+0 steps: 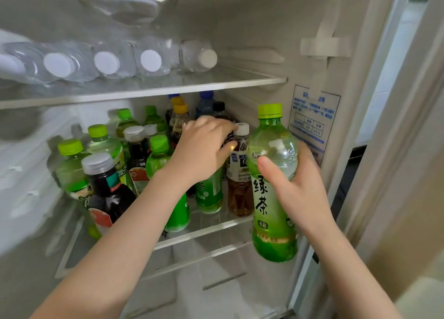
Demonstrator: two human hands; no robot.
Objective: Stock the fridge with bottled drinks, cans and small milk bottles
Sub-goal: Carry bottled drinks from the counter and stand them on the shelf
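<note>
My right hand (300, 189) grips a green tea bottle (271, 213) with a lime cap, upright, just in front of the middle shelf (216, 229) at its right end. My left hand (204, 148) reaches into that shelf, its fingers curled over the top of another green tea bottle (209, 193), whose cap is hidden under the hand. Right beside it stands a brown tea bottle (240, 189) with a white cap. The shelf's left and back hold several green tea bottles (72, 172) and dark drink bottles (108, 189).
On the upper glass shelf (168, 90) several clear water bottles (105, 63) lie on their sides, white caps facing out. A blue-printed sticker (312, 119) is on the fridge's right inner wall. Below the middle shelf is a lower rack (199, 258).
</note>
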